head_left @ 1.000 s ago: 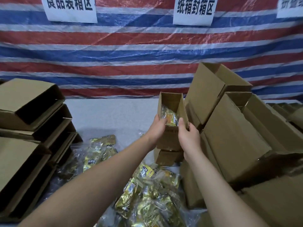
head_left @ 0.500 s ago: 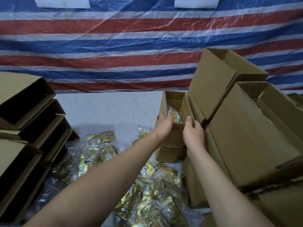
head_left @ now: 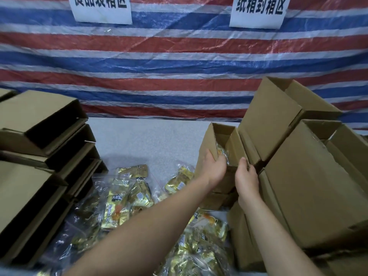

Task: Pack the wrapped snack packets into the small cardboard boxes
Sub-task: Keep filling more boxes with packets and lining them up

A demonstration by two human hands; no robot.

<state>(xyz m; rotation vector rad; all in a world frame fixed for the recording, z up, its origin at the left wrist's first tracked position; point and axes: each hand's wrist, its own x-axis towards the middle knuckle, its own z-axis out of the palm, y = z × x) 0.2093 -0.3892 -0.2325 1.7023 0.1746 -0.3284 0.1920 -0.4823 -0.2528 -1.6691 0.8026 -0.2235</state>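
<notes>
Fingers of the left hand curl round the near left edge of the small open box, while the right hand grips its near right wall. Inside that box sits a gold snack packet; more loose packets lie on the grey table, between the empty boxes stacked at left and the larger cartons at right.

Ahead of you hangs a red, blue and white striped plastic tarpaulin as the back wall. Two white paper signs with black characters are fixed along its top. Below it you see a pale grey speckled tabletop, dimly lit.
</notes>
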